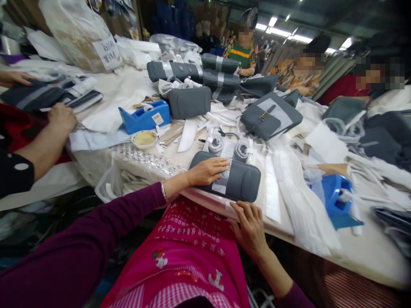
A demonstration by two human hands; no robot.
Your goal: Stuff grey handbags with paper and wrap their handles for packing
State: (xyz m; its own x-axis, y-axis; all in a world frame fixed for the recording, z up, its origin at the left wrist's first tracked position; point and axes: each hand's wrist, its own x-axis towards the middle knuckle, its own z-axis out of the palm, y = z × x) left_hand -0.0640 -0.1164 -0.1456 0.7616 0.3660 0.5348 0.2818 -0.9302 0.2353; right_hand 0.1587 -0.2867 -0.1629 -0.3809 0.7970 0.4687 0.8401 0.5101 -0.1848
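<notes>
A grey padded bag piece (239, 182) lies flat on the table's near edge, with a strip of clear wrap or tape across its middle. My left hand (207, 171) rests flat on its left part, fingers stretched over the strip. My right hand (250, 226) is at the table edge just below the piece, fingers curled down against a white sheet under it; whether it grips anything is unclear. Two rolled grey straps (229, 147) sit just behind the piece.
A blue tape dispenser (146, 116) and a small round dish (144, 139) stand to the left, another blue dispenser (338, 199) to the right. Finished grey bags (269, 114) and rolls (192, 70) fill the back. A co-worker's arm (45, 139) is at left; other people sit opposite.
</notes>
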